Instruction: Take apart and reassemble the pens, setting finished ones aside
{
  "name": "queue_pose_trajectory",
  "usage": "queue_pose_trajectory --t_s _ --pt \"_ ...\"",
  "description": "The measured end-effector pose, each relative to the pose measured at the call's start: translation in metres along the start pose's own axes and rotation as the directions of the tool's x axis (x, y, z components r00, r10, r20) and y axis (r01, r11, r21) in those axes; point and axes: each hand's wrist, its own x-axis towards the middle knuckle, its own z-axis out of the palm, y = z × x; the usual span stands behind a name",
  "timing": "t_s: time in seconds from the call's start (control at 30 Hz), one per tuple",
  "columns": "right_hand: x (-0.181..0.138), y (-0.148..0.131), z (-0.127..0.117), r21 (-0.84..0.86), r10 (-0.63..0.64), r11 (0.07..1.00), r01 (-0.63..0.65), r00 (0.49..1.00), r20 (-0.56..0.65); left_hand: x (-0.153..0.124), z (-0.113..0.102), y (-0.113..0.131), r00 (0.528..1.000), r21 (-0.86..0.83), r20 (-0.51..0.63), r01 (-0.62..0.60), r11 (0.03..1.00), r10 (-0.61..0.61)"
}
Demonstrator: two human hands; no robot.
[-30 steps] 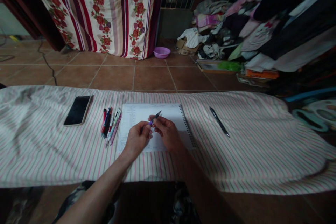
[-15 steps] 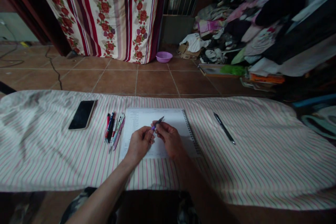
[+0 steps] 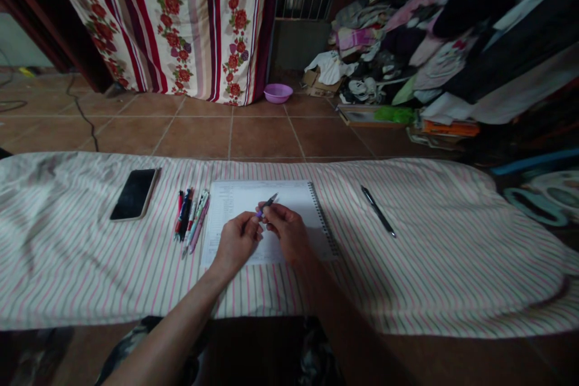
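Note:
Both my hands meet over a white spiral notebook [image 3: 289, 193] lying on a striped cloth [image 3: 407, 271]. My left hand [image 3: 235, 242] and my right hand [image 3: 287, 230] are closed together on one pen [image 3: 266, 204] with a purple grip and dark tip, which points up and to the right. Each hand pinches the pen with its fingertips. Several pens [image 3: 190, 215] lie in a row just left of the notebook. A single dark pen [image 3: 378, 211] lies on the cloth to the right of the notebook.
A black phone [image 3: 134, 193] lies face up on the cloth at the left. Beyond the cloth is a brown tiled floor [image 3: 253, 132] with a purple bowl [image 3: 277, 92], a flowered curtain [image 3: 181, 18] and a heap of clothes [image 3: 429, 42] at the right.
The hands stay closed on the pen over the notebook. Only the camera view has shifted slightly.

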Motion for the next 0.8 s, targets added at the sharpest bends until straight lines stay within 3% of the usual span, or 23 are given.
queue_pose_trajectory --t_s 0.57,0.8 --pt "-0.0011 -0.0003 -0.0017 0.018 0.016 1.000 -0.017 0.999 0.036 -0.0014 -0.0032 0.0024 0.998 -0.051 0.055 0.031 0.998 -0.028" --pt "-0.0017 -0.0012 -0.0010 0.020 -0.003 1.000 0.003 1.000 0.021 -0.0020 -0.0029 0.0033 1.000 0.041 0.000 -0.001 0.999 0.001"
